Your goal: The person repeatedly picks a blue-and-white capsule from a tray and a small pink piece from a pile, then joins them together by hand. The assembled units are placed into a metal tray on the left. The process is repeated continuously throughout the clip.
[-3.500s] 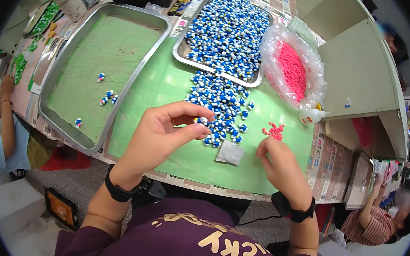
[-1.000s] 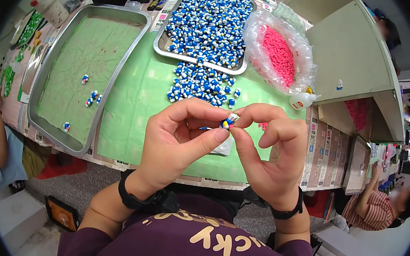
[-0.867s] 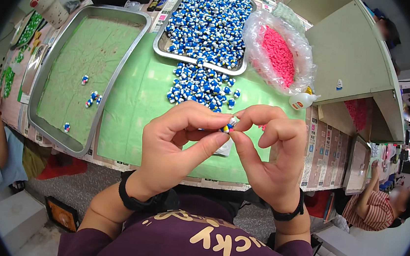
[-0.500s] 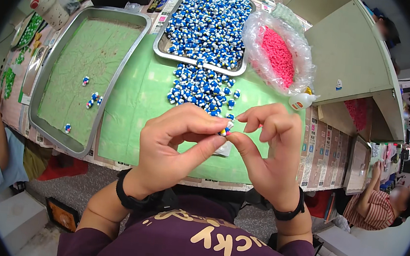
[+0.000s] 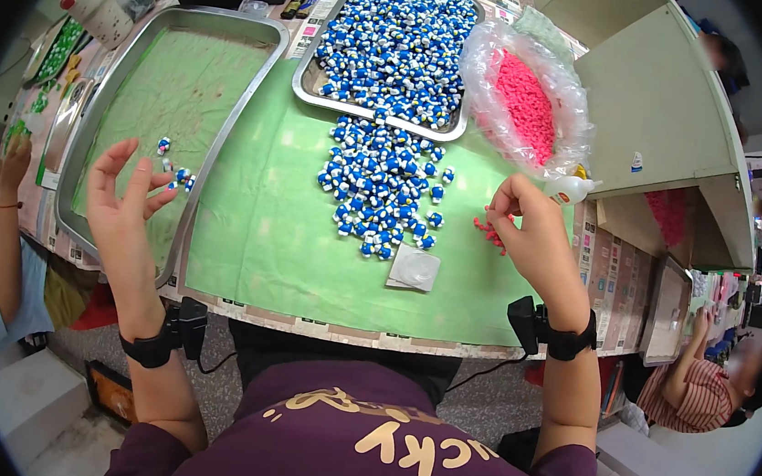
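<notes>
My left hand [image 5: 126,213] is over the near right part of the left metal tray [image 5: 69,194], fingers spread and nothing seen in them. Beside its fingertips, a few small blue-and-white figures [image 5: 185,179] lie on the tray's green lining. On the right, my right hand [image 5: 536,230] reaches down to a little heap of small pink pieces [image 5: 491,233] on the green cloth. Its thumb and forefinger are pinched together there; what sits between them is hidden. Between the hands, many blue-and-white pieces [image 5: 376,192] are spread out, with a small white square pad [image 5: 414,268] below them.
A metal tray [image 5: 450,135] heaped with blue-and-white pieces stands at the back. Right of it are a clear plastic bag [image 5: 576,119] of pink pieces, a small white bottle [image 5: 569,190] and a pale cabinet [image 5: 661,91]. Other people sit at left and right.
My hands have parted from the small figure they both held in the middle. The left has gone left over the tray and opened; the right has moved right to the pink pieces.
</notes>
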A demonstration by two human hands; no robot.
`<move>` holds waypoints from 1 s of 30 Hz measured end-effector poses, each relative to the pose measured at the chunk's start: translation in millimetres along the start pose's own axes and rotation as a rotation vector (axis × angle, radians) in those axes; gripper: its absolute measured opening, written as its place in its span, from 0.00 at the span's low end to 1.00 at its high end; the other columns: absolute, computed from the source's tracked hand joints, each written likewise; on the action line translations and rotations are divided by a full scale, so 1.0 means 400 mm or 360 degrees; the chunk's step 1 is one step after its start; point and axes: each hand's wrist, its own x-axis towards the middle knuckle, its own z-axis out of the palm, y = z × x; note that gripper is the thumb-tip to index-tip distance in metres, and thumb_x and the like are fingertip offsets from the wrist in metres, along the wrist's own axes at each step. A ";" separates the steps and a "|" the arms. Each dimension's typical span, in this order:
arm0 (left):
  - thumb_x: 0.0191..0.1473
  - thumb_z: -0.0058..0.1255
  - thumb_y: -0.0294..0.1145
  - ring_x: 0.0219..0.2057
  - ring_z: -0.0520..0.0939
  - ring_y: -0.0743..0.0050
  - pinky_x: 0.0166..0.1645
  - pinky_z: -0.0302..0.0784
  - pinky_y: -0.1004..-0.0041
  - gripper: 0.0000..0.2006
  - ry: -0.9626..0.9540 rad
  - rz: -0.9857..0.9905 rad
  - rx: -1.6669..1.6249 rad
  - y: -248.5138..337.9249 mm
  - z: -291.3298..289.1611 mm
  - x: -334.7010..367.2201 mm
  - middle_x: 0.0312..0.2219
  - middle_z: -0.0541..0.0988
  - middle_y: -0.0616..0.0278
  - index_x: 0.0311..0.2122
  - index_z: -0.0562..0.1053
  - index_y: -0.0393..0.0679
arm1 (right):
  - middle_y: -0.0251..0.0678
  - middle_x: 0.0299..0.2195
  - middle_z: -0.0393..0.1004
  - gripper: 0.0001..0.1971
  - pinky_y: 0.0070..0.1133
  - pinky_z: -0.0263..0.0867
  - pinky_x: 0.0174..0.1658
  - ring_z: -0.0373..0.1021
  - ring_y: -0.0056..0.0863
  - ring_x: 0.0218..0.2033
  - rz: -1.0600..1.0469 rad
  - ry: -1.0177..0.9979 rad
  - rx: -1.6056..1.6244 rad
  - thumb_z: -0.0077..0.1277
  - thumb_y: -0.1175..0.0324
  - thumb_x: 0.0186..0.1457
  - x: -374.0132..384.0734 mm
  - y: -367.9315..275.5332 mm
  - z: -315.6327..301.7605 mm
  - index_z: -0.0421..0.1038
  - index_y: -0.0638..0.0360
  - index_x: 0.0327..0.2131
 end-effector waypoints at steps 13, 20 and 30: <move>0.49 0.57 0.24 0.29 0.76 0.78 0.33 0.75 0.77 0.09 -0.1228 0.0046 0.0360 -0.031 0.242 -0.123 0.34 0.76 0.61 0.37 0.73 0.36 | 0.42 0.22 0.66 0.07 0.27 0.62 0.30 0.65 0.34 0.25 -0.0194 0.0015 -0.0343 0.50 0.82 0.46 -0.004 0.010 0.054 0.62 0.65 0.27; 0.46 0.57 0.22 0.27 0.75 0.76 0.33 0.73 0.76 0.09 -0.1356 0.0084 0.0660 -0.015 0.259 -0.126 0.30 0.77 0.60 0.34 0.72 0.35 | 0.46 0.24 0.68 0.05 0.32 0.64 0.32 0.68 0.45 0.28 -0.0268 -0.0031 -0.0401 0.49 0.82 0.46 -0.024 0.016 0.045 0.63 0.64 0.27; 0.50 0.48 0.20 0.27 0.76 0.80 0.33 0.75 0.78 0.14 -0.1265 -0.0179 0.0144 -0.009 0.222 -0.124 0.31 0.74 0.62 0.44 0.74 0.36 | 0.42 0.24 0.69 0.07 0.29 0.65 0.34 0.69 0.42 0.28 -0.0205 -0.0191 -0.0109 0.47 0.83 0.47 -0.077 0.023 0.032 0.62 0.64 0.29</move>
